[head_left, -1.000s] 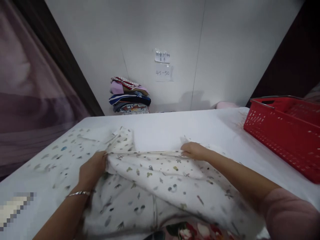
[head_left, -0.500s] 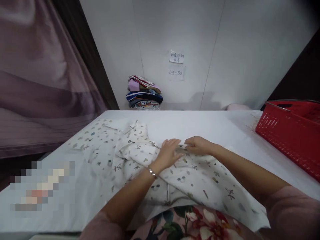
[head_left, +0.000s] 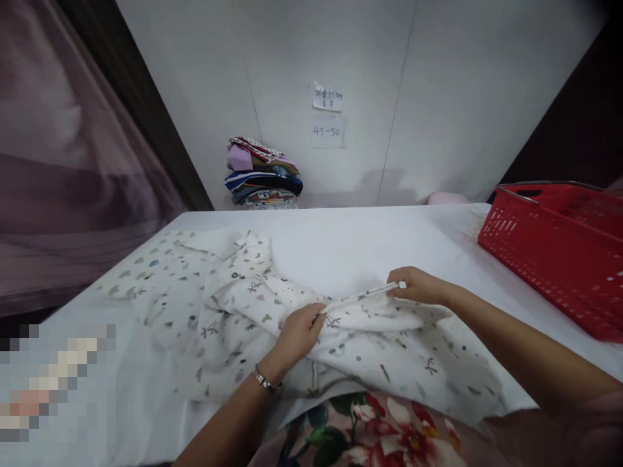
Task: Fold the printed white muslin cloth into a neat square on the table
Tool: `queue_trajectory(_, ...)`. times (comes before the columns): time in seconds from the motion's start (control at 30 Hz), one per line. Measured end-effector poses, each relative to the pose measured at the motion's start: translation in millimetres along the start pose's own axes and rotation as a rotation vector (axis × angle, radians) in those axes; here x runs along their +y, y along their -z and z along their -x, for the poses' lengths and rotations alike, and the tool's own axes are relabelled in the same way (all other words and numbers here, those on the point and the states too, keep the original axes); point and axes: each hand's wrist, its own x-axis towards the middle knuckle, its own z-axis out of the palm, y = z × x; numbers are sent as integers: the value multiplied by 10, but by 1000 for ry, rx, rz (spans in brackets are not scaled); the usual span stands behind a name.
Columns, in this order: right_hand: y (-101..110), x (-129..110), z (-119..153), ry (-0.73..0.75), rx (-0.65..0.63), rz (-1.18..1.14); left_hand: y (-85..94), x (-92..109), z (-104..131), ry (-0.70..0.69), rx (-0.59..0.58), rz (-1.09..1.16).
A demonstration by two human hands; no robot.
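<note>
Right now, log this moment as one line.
left hand: grips printed cloth | right hand: grips same cloth | cloth: rumpled on table | red basket: at right

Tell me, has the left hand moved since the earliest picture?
Yes, to the right: the left hand was well left of the paper marked 45-50 and is now only slightly left of it.
</note>
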Motion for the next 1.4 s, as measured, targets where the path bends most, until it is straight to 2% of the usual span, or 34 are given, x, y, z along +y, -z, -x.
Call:
queue_trajectory(0.13, -180, -61, -1, -79, 114, -495, -33, -19, 70, 94, -83, -49)
queue_trajectory(0.23, -340, -178, -24, -110, 173, -746, -4, 79, 37, 80, -12, -60)
queue_trajectory(0.3, -407, -271, -26, -99, 196, -793, 11, 218, -21, 17, 54, -30)
queue_trajectory(0.4, -452, -398, -17, -33, 218, -735, -41, 476, -159, -63, 129, 133)
queue_trajectory(0.5, -485, -473, -10, 61, 278, -625, -176, 683, -322, -43, 156, 403)
queue_trajectory(0.63, -574, -486, 16, 31, 505, -502, -339, 816, -457, 73, 157, 708)
queue_trajectory(0.77, -664, -469, 68, 54, 671, -430, -387, 868, -462, 145, 120, 890)
queue_trajectory(0.97, -734, -475, 88, 62, 731, -483, -410, 898, -420, 206, 85, 923)
queue_trajectory(1.23, -775, -531, 97, 44, 781, -279, -459, 864, -432, 233, 110, 914)
queue_trajectory(1.4, -739, -601, 137, 148, 843, -306, -448, 860, -430, 216, 133, 867)
